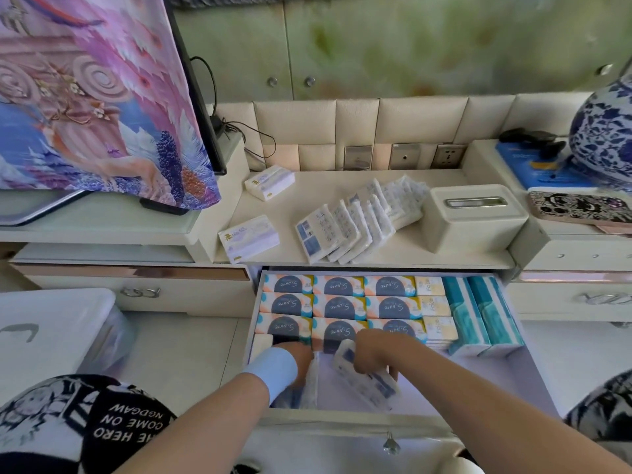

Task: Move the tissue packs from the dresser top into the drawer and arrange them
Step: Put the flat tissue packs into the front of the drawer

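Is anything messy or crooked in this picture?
Yes. The white-and-blue tissue packs on the dresser top lie slumped like fallen dominoes beside the tissue box. In the drawer, the pack in the right hand sits crooked beside the neat rows.

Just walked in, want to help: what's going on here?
A person is loading tissue packs into the open drawer. The right hand grips a white-and-blue pack at the drawer's front; the left hand reaches in beside it. Rows already fill the back. A fanned row of packs waits on the dresser top.
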